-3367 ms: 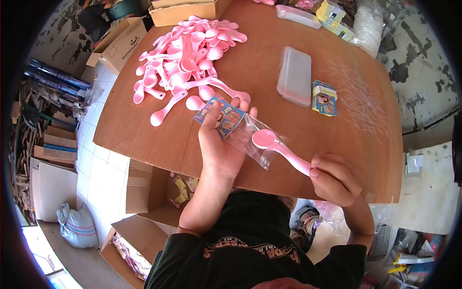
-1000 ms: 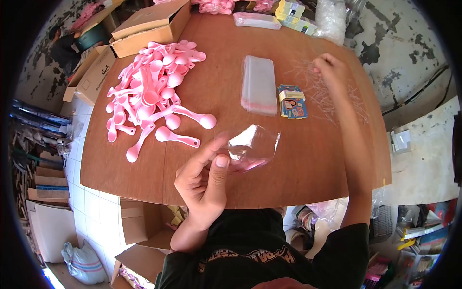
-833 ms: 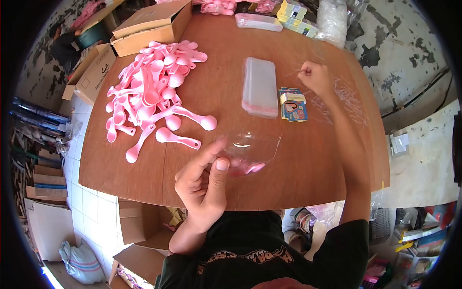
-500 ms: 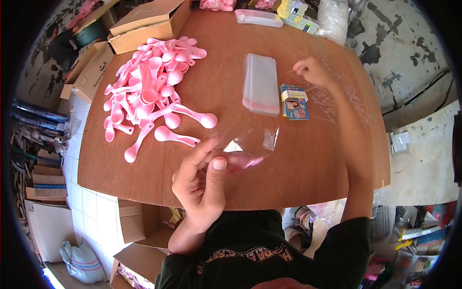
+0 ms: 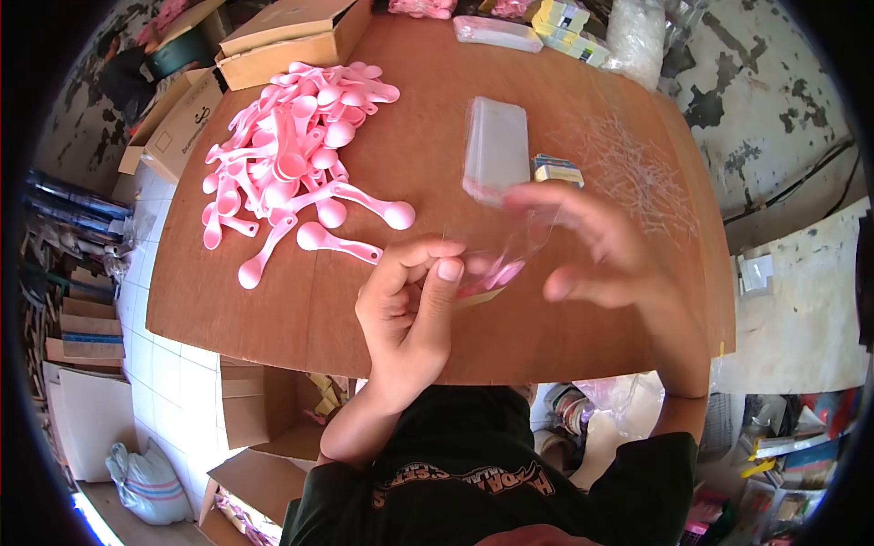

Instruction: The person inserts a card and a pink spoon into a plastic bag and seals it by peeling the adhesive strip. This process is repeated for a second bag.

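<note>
My left hand [image 5: 405, 309] is closed, its thumb and fingers pinching a clear plastic bag [image 5: 526, 238] above the table's near half. Something pink shows inside the bag's lower part. My right hand [image 5: 612, 253] is just right of the bag, slightly blurred, with thumb and fingers spread apart. Whether its fingertips touch the plastic is hard to see. Behind that hand lies a small stack of printed cards [image 5: 557, 170], partly covered by it. A stack of flat clear bags [image 5: 497, 146] lies left of the cards. Pink measuring spoons [image 5: 289, 155] are heaped to the left.
Thin clear strips [image 5: 642, 177] are scattered on the brown table [image 5: 382, 341] at right. A cardboard box [image 5: 287, 50] stands at the back left corner. Yellow card bundles [image 5: 564, 27] and a plastic-wrapped roll [image 5: 635, 41] are at the far edge. Open cartons [image 5: 250, 400] stand below the near edge.
My right hand has come from the strips at the right toward the bag, and its fingers have spread. My left hand has shifted slightly right with the bag.
</note>
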The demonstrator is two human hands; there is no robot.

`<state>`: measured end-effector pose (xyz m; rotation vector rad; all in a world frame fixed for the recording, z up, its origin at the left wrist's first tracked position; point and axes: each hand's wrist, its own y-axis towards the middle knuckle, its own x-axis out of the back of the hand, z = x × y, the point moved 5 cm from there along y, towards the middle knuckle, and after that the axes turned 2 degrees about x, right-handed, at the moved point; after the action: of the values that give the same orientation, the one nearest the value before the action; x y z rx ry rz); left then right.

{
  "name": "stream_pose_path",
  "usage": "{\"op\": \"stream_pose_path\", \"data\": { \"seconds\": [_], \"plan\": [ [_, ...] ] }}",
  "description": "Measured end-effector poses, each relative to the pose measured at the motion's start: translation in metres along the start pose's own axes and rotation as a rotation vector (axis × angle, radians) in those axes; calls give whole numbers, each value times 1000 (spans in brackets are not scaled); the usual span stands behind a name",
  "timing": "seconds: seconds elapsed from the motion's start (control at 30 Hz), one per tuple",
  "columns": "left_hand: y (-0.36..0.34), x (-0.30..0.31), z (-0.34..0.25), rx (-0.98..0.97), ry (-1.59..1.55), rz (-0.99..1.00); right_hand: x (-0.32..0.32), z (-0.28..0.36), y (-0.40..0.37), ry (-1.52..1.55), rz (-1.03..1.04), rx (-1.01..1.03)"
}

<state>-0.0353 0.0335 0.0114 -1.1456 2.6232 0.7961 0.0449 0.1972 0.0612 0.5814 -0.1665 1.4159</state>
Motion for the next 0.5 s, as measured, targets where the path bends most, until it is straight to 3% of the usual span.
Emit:
{"op": "stream_pose_path", "data": {
  "seconds": [0.17,0.23,0.3,0.37,0.43,0.5],
  "plan": [
    [-2,-5,3,-28,-164,30,-16,30,-5,-34,-61,116],
    [0,2,2,-130,-65,54,8,64,-12,-60,-431,461],
    [0,3,4,-113,18,28,8,59,-12,-120,-508,421],
    [1,4,2,-90,100,15,-3,35,-1,-171,-370,228],
    [3,-3,4,-58,393,148,-6,31,-3,-183,-354,206],
    [4,-7,7,-114,443,164,-11,29,-6,-204,-323,179]
  ]
}}
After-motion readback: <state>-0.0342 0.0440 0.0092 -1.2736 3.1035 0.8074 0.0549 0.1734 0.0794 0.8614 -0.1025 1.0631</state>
